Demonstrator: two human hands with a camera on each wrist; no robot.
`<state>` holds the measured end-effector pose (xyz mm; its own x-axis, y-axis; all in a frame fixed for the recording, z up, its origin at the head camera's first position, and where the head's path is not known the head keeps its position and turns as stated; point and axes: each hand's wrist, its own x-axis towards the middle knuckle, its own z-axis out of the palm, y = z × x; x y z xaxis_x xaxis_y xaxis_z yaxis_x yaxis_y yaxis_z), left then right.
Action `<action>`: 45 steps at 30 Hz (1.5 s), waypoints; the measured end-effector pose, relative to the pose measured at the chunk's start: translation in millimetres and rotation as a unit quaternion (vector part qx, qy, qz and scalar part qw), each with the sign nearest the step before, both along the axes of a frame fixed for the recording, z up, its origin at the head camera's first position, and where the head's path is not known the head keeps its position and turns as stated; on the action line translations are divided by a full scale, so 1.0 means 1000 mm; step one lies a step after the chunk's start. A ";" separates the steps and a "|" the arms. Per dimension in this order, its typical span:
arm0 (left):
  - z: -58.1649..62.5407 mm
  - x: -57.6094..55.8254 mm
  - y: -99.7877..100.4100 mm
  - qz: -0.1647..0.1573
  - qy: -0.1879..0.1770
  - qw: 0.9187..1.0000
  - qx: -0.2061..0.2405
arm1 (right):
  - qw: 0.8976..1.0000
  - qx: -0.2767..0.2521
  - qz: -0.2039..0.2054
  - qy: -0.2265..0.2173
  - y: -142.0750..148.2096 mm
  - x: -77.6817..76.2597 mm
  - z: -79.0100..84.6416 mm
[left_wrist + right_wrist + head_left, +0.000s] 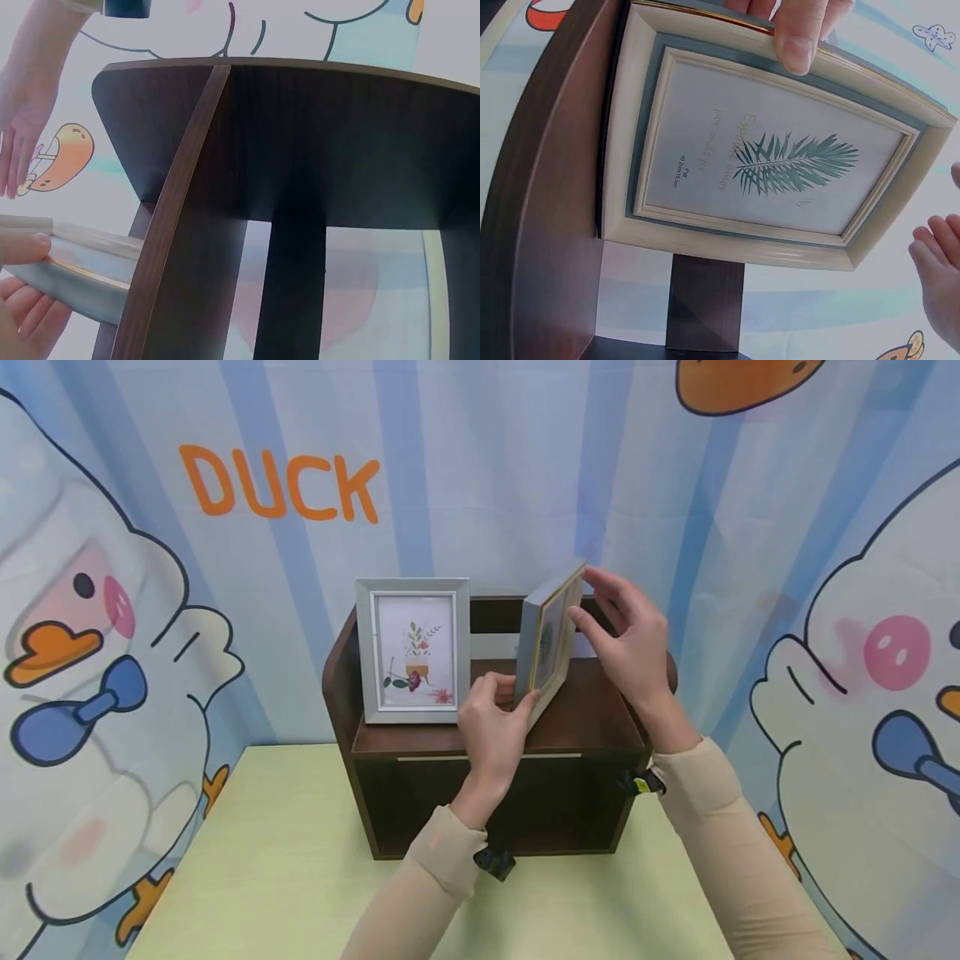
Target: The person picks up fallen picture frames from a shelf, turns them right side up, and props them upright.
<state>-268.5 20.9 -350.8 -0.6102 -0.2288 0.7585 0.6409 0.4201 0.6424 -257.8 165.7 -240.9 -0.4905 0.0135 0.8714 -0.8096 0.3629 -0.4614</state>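
A pale picture frame [557, 639] with a gilt inner line stands turned sideways on the upper board of a dark brown shelf [592, 702]. Its front carries a green leaf print, plain in the right wrist view [795, 161]. My left hand [495, 718] pinches the lower part of its near edge, thumb [26, 247] on the front and fingers behind. Beside its upper corner is my right hand [633, 635], fingers loosely bent; both wrist views show it apart from the frame. A second, white picture frame [412, 585] with a potted-plant print stands upright at the shelf's left.
Below the upper board the shelf has a dark lower compartment [487, 810]. It stands on a pale yellow-green table [277, 827]. A blue striped curtain [502, 468] with duck pictures hangs close behind and along both sides.
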 end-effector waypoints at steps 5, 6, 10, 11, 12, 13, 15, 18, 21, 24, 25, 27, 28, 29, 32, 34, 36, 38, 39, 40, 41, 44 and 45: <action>0.001 0.002 0.005 -0.001 0.005 1.000 0.007 | 0.998 0.044 0.039 -0.009 0.002 -0.002 0.003; 0.001 0.002 0.006 -0.002 0.006 1.000 0.007 | 0.998 0.052 0.045 -0.012 0.002 -0.003 0.003; 0.000 0.002 0.008 -0.003 0.004 1.000 0.008 | 0.995 0.076 0.058 -0.023 0.003 -0.004 0.003; -0.001 0.002 0.009 -0.003 0.002 1.000 0.008 | 0.995 0.081 0.059 -0.024 0.003 -0.004 0.003; -0.001 0.002 0.009 -0.004 0.001 1.000 0.008 | 0.994 0.084 0.060 -0.025 0.003 -0.004 0.003; -0.001 0.003 0.010 -0.005 0.000 1.000 0.007 | 0.994 0.086 0.060 -0.026 0.003 -0.004 0.003; -0.002 0.004 0.010 -0.012 -0.002 1.000 0.006 | 0.994 0.090 0.060 -0.028 0.003 -0.005 0.004; -0.002 0.007 0.011 -0.030 0.000 1.000 0.003 | 0.993 0.096 0.061 -0.032 0.005 -0.005 0.004; -0.003 0.010 0.012 -0.053 0.003 0.999 0.007 | 0.992 0.100 0.062 -0.038 0.007 -0.005 0.004; -0.005 0.012 0.014 -0.073 0.004 0.997 0.013 | 0.992 0.101 0.062 -0.046 0.009 -0.005 0.005; -0.005 0.013 0.014 -0.078 0.003 0.997 0.015 | 0.992 0.101 0.062 -0.048 0.010 -0.005 0.005; -0.006 0.014 0.016 -0.091 0.001 0.996 0.018 | 0.991 0.102 0.064 -0.050 0.011 -0.006 0.005; -0.006 0.015 0.016 -0.098 -0.001 0.995 0.020 | 0.991 0.102 0.067 -0.051 0.012 -0.007 0.005; -0.007 0.015 0.017 -0.104 -0.003 0.994 0.021 | 0.991 0.101 0.070 -0.051 0.013 -0.007 0.005; -0.007 0.018 0.019 -0.122 -0.007 0.992 0.022 | 0.990 0.099 0.082 -0.050 0.015 -0.008 0.006; -0.007 0.020 0.020 -0.130 -0.008 0.991 0.019 | 0.990 0.097 0.089 -0.049 0.017 -0.008 0.006; -0.007 0.022 0.021 -0.136 -0.007 0.991 0.014 | 0.990 0.097 0.095 -0.047 0.018 -0.008 0.006; -0.007 0.024 0.023 -0.139 -0.007 0.990 0.008 | 0.989 0.094 0.103 -0.043 0.020 -0.009 0.006; -0.006 0.025 0.023 -0.141 -0.008 0.990 0.006 | 0.989 0.092 0.109 -0.041 0.021 -0.010 0.005; -0.006 0.025 0.024 -0.144 -0.009 0.989 0.004 | 0.989 0.089 0.115 -0.039 0.022 -0.012 0.004; -0.006 0.026 0.025 -0.147 -0.011 0.989 0.002 | 0.988 0.086 0.120 -0.038 0.023 -0.014 0.003; -0.006 0.027 0.027 -0.153 -0.014 0.988 -0.005 | 0.987 0.079 0.134 -0.033 0.030 -0.025 -0.003; -0.006 0.027 0.027 -0.154 -0.014 0.988 -0.006 | 0.987 0.078 0.136 -0.032 0.032 -0.029 -0.005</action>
<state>-241.5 47.8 -356.9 -0.6701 -0.0200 0.7420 0.7218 0.2156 0.6577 -287.0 197.5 -245.7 -0.5114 -0.2575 0.8199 -0.8580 0.2069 -0.4702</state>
